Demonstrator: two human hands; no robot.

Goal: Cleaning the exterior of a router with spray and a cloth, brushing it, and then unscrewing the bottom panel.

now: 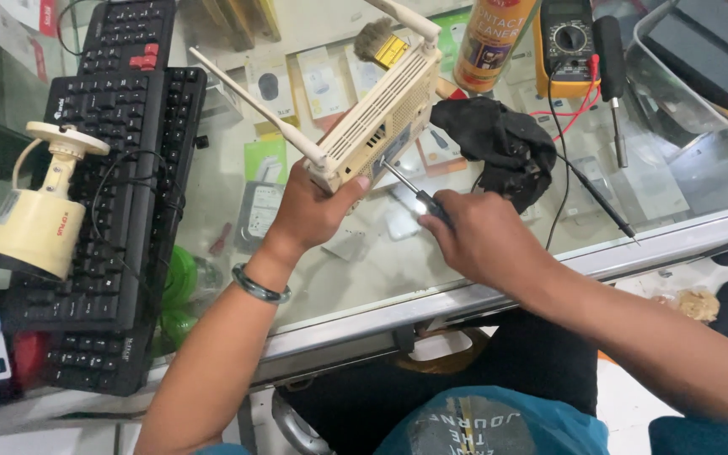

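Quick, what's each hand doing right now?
Left hand: closed, holding the cream plastic router.
Right hand: closed, holding a black-handled screwdriver against the router.

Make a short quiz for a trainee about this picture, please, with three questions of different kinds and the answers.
1. True or false: the left hand holds the white router above the glass counter.
2. Which tool does the right hand hold against the router? A) brush B) screwdriver C) spray can
3. Fill in: on the keyboard, at the person's left, lies a cream-coloured security ______.

Key
1. True; the router is tilted, with its antennas pointing up and away.
2. B; its tip meets the router's end face.
3. camera
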